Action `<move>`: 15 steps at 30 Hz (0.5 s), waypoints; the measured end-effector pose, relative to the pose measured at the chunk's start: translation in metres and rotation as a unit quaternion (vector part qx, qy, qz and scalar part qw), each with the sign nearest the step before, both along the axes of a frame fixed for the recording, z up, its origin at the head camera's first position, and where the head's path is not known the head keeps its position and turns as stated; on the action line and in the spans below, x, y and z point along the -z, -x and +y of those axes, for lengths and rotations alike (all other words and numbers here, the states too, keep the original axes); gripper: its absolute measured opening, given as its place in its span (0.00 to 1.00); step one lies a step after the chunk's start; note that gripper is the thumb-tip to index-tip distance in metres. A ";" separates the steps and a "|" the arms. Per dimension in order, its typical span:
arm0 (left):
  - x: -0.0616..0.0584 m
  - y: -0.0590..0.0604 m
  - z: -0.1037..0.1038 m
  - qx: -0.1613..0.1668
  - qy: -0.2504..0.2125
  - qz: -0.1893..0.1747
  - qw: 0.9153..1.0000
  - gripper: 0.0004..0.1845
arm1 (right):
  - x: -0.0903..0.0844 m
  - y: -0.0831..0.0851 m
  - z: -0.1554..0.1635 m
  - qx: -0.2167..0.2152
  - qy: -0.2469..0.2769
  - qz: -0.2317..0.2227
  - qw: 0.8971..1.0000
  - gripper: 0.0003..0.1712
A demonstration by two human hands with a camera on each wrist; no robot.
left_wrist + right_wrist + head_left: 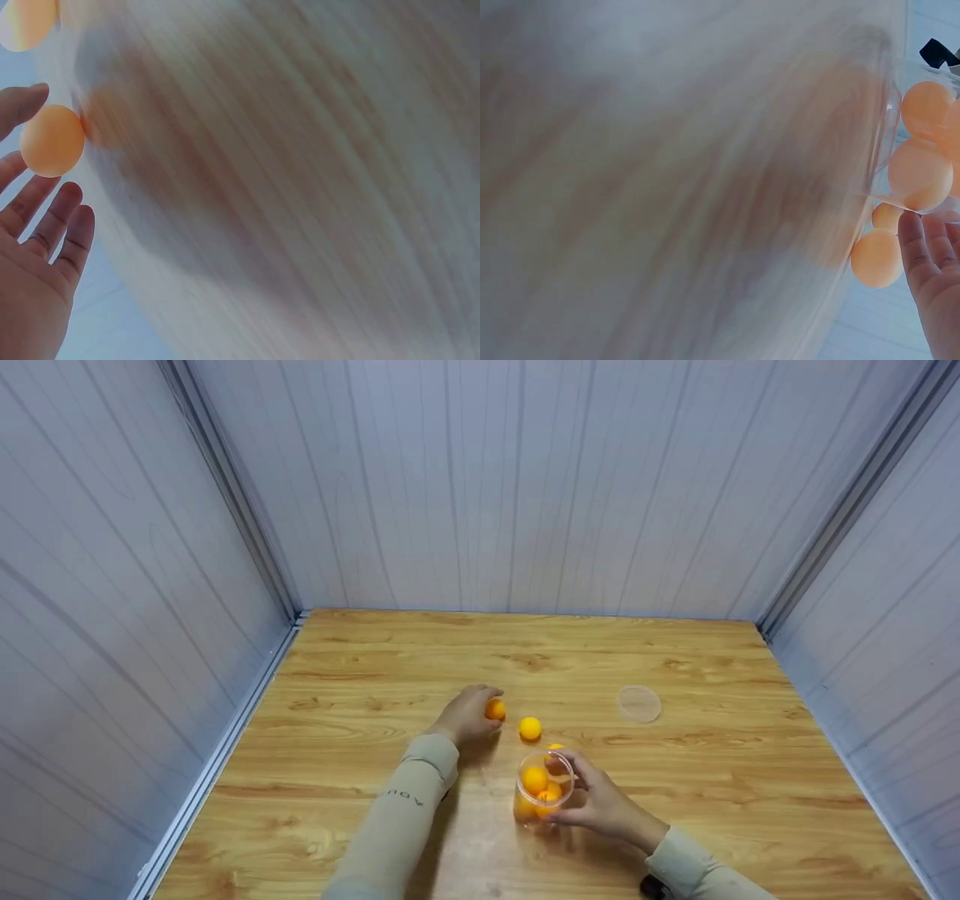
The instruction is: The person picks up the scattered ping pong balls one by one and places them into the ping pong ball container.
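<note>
Hands at work on the worktop (375, 660): head view shows left hand (469, 718) pinching an orange ball (495, 709) at ten o'clock from the clear jar (543, 789), gripped by right hand (600, 806) and partly filled; one loose ball (530, 728) remains, lid (640, 703) off; left wrist view shows fingers (52, 217) loosely around the ball; right wrist view shows fingertips (922, 251) against the jar.

Light wooden tabletop (375, 660) w/ visible grain fills the lower part of the head view. A small round clear plastic lid (639, 703) lies flat on it, right of centre, apart from everything else. Pale grey ribbed panel walls (525, 480) enclose the tabletop on 3 sides: back, left & right. Metal corner strips (232, 495) run down where the walls meet. Wrist views show the wood grain only as a blur.
</note>
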State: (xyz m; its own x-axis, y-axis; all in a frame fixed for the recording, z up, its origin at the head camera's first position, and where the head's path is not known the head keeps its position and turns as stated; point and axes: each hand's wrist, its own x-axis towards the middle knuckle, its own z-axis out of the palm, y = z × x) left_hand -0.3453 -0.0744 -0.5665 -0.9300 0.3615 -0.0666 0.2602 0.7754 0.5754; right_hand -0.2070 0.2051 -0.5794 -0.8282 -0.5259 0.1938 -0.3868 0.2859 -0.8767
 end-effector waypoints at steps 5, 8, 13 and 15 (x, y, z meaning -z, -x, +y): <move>0.003 0.002 0.001 0.008 0.004 0.010 1.000 0.27 | -0.001 -0.001 0.000 -0.003 -0.005 0.005 1.000 0.49; 0.005 0.002 0.001 0.011 -0.006 0.013 1.000 0.25 | -0.002 -0.001 0.000 -0.005 -0.002 0.005 1.000 0.49; 0.004 0.002 0.000 0.010 -0.020 0.012 1.000 0.24 | -0.003 0.000 0.000 -0.006 0.005 0.000 1.000 0.49; 0.004 0.000 0.000 0.010 -0.029 0.009 0.999 0.24 | -0.003 0.000 0.000 -0.005 0.005 -0.001 1.000 0.49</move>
